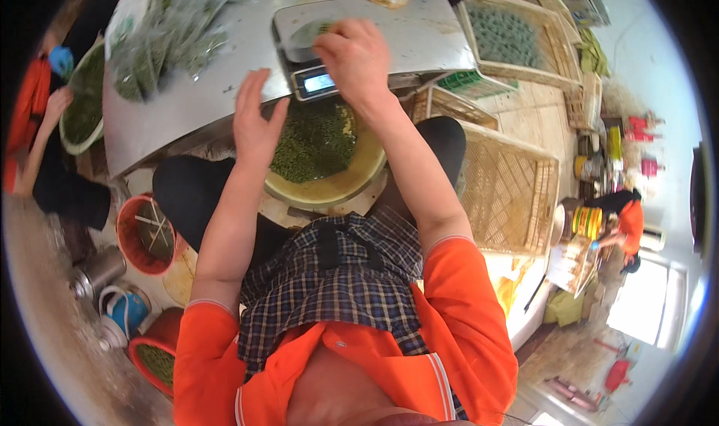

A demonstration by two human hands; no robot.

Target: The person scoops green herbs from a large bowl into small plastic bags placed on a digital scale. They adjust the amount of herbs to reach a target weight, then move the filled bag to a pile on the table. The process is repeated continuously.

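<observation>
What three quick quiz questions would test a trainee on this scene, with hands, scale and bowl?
1. True or false: the right hand is over the scale on the metal table.
2. Where does the left hand hover? A) over the woven tray B) at the edge of the yellow bowl of green bits C) on the red bucket
3. What lies piled at the table's far left?

Key: 1 true. 2 B. 3 clear bags of greens.

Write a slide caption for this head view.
Right hand over a digital scale, left hand above a basin of green leaves.
</observation>
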